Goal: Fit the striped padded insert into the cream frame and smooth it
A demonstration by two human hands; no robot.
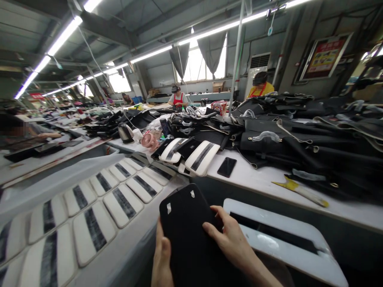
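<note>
A flat black panel [191, 235] with rounded corners is held up in front of me, two small pale tabs near its top edge. My left hand [162, 255] grips its left edge, the thumb along the side. My right hand [229, 235] holds the right edge, thumb on the near face and fingers bent over the side. The lower end of the panel runs out of view. Right behind my right hand is a white glossy plate [269, 241] with a long dark slot.
Several white panels with dark stripes [95, 227] lie in rows on the left table. On the right table are two striped panels [202, 157], a phone [227, 167], a yellow-handled cutter [299, 190], a pink fan [149, 140], a kettle [125, 132] and piled black bags [287, 139]. Other people work farther back.
</note>
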